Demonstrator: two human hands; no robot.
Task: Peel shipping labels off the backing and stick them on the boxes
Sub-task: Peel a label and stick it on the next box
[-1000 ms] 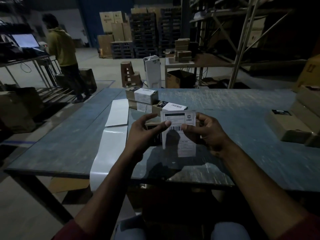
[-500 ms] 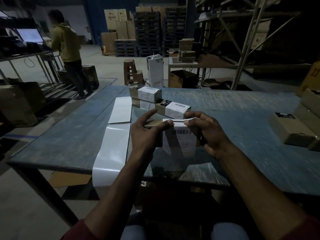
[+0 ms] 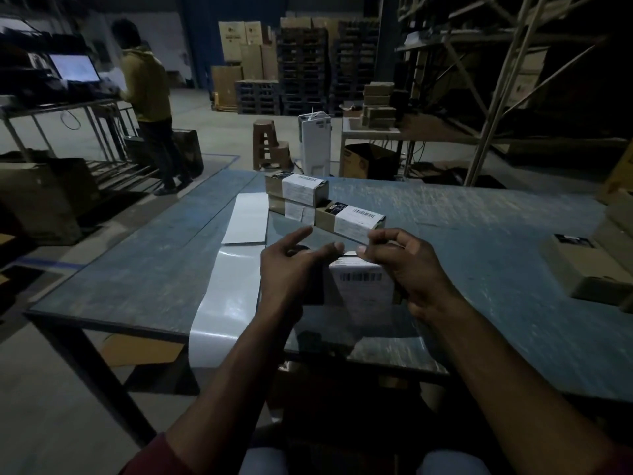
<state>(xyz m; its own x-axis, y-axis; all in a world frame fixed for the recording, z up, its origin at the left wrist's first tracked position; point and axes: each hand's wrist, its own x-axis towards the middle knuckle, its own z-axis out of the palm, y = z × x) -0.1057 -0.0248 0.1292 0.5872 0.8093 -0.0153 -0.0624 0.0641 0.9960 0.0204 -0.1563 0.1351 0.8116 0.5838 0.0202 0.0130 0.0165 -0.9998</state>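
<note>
The shipping label had folded down over the box, both hands pinching its top edge to seat it.

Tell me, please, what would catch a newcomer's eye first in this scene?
Most striking are the two hands at centre, the left hand and right hand, pressing a white shipping label over the top edge of a small box on the blue-grey table. Just behind stand labelled boxes, with glossy label backing trailing off the near edge to their left.
</note>
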